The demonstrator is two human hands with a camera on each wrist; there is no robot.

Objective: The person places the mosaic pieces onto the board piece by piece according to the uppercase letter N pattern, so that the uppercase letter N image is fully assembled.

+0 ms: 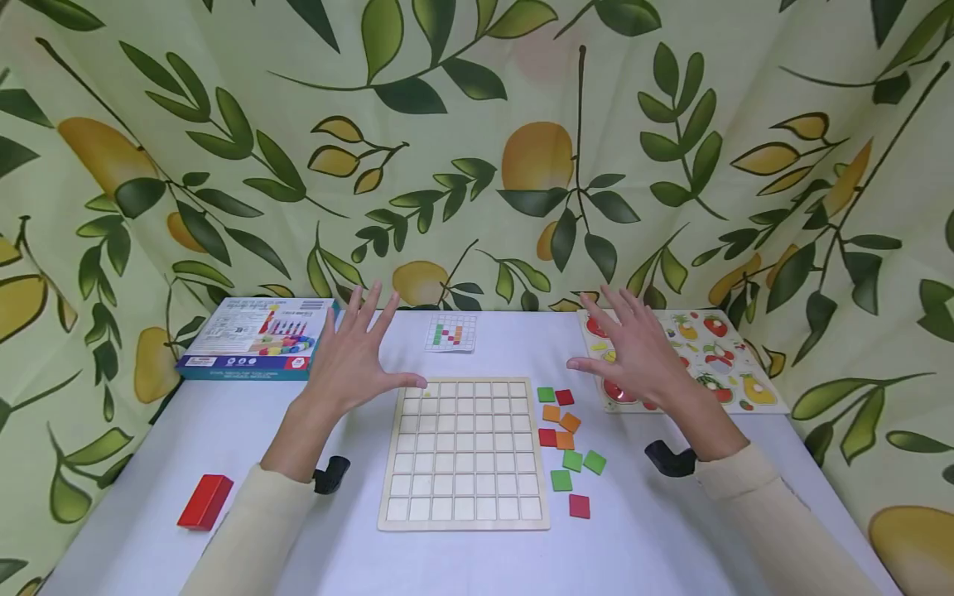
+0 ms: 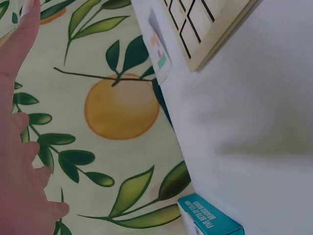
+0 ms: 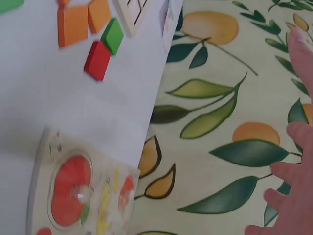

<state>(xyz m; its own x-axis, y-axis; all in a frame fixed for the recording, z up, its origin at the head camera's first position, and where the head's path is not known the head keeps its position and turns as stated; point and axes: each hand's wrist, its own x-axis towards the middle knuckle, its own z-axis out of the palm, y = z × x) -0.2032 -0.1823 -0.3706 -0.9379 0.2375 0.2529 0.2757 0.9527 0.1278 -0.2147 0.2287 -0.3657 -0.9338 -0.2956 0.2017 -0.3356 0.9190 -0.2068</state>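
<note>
Tabletop (image 1: 335, 555): board (image 1: 465, 454) apart from fingers (image 1: 368, 309)

Diffuse light softly shadows the white table (image 1: 335, 555)

Flat grid board (image 1: 464, 462) (pale wood), tiles (image 1: 565, 440) alongside

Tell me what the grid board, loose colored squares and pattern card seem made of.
Grid board: probably matte wood, by its pale tan color. Loose colored squares: painted wood or plastic, can't tell which; even, opaque color down their thick edges. Pattern card: likely printed paper, being flat, thin and white.
</note>
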